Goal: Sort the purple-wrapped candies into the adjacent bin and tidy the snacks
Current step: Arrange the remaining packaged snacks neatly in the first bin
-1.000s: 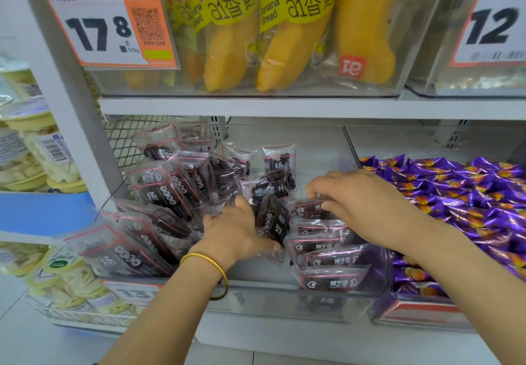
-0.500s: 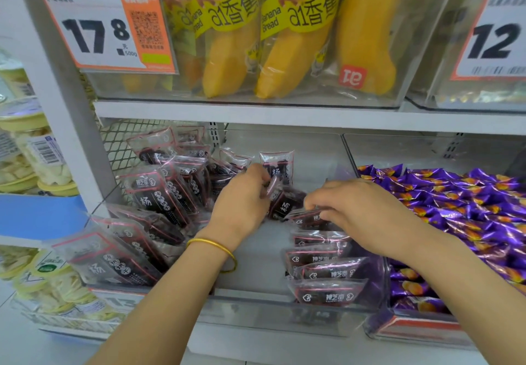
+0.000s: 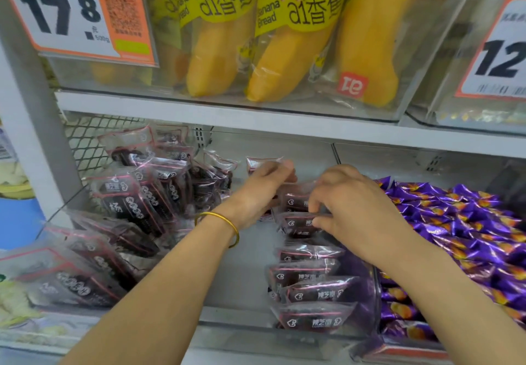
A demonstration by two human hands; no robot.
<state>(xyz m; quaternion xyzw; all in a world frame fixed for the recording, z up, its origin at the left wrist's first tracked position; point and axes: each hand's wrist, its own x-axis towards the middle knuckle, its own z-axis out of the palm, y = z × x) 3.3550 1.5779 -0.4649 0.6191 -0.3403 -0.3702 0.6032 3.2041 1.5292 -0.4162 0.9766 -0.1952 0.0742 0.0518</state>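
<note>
Currently, tidying step: inside bin [image 3: 242,336], right hand [image 3: 350,208] pinches packet [image 3: 296,222] at the rear end of row [image 3: 310,293], left hand [image 3: 256,191] curls blurred fingers round rear packet [image 3: 262,162]; candies [image 3: 455,222] lie right of bin; next, probably, seat both packets upright in line.

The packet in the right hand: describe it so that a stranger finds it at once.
Under the banana bread, a clear bin stands left of the purple candies. A row of dark packets lines its right wall. The packet sits far back in it, the only one pinched by the right hand.
</note>
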